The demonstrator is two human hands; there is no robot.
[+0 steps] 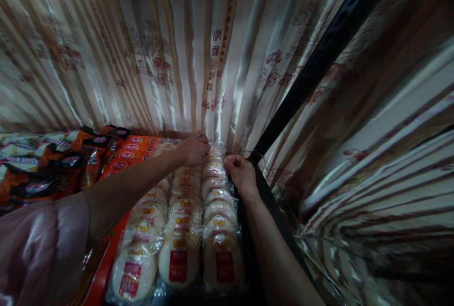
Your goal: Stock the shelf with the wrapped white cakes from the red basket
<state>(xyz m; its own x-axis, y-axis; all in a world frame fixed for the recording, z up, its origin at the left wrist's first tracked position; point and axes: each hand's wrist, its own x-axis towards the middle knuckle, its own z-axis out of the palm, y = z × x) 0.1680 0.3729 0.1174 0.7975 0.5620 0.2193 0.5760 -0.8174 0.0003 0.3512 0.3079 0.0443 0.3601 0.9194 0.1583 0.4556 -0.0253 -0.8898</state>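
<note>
Three rows of round, pale crackers in clear wrappers with red and yellow labels stand overlapping in front of me: a left row [134, 270], a middle row [178, 256] and a right row [220, 256]. My left hand [196, 150] reaches to the far end, between the middle and right rows. Its fingers are curled, and what they grip is hidden. On the outer side of the right row, near its far end, my right hand [241, 172] has thumb and forefinger pinched at the wrapper's edge. Whether film is between those fingertips is too dark to see.
Orange packets [128, 154] and black-and-orange bags [90, 143] lie to the left, with white packets [21, 150] beyond. A pleated, printed curtain [184, 50] hangs behind. A dark post [319, 55] slants up from the right corner, with thin cord [260, 154] near its foot.
</note>
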